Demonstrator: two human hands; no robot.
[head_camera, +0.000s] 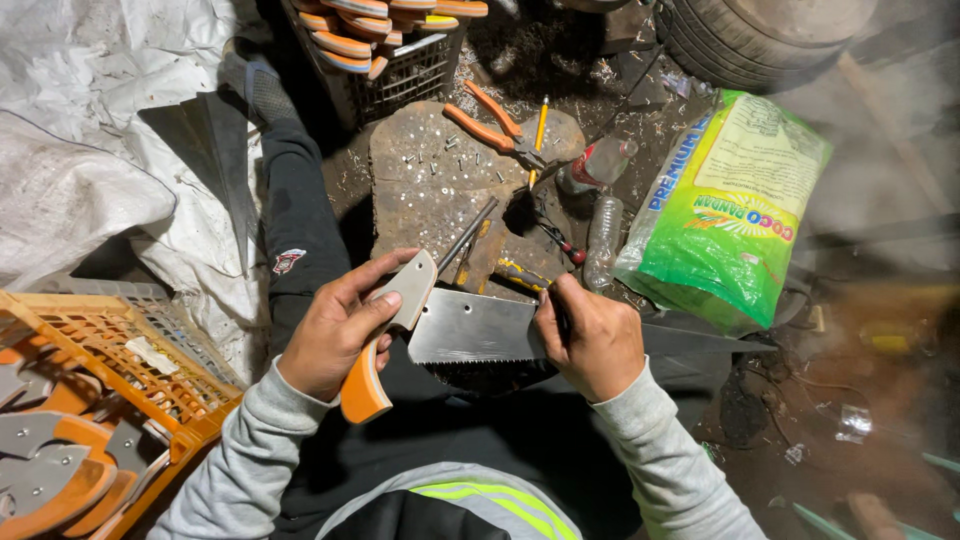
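Above cluttered floor, saw (500, 328) pointing right.

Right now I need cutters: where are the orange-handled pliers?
In the head view, the orange-handled pliers lie at top centre on the stump, beside a yellow pencil, above both hands.

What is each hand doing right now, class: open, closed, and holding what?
Left hand: closed around the grey and orange saw handle.
Right hand: fingers closed on a thin dark tool, too hidden to identify, and resting on the saw blade.
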